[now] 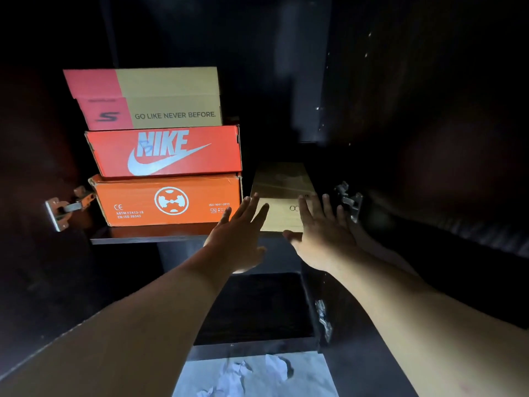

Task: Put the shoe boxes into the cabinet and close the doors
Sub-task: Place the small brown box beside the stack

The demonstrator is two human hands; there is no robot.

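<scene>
Dark cabinet interior (pixel 286 81) fills the head view; both doors stand open, with a metal hinge on the left side (pixel 61 209) and another on the right side (pixel 349 200).

We log 4 shoe boxes on the upper shelf (pixel 148 239):
- 3 boxes stacked at the left of the shelf. Bottom: orange box (pixel 169 200) with a round white emblem and CE marking. Middle: red Nike box (pixel 166 151) resting on it. Top: tan and red box (pixel 148 98) printed "GO LIKE NEVER BEFORE."
- 1 tan box (pixel 282 196) lying alone to the right of the stack, just beside the orange box, long axis pointing into the cabinet. Its near end sits at the shelf's front edge.

Hands, as we see them: both reach forward with fingers spread and extended. Left hand (pixel 237 236) is released, palm turned inward toward the tan box's left near corner; its fingertips overlap the box edge in the picture, but we cannot tell if they touch. Right hand (pixel 320 233) is likewise released, fingers fanned over the box's right near corner, thumb below the front edge. Neither hand is clenched around anything.

Below the shelf we see a lower dark compartment (pixel 257 308). At the bottom of the view lies pale crumpled paper (pixel 254 373) on the floor.
</scene>
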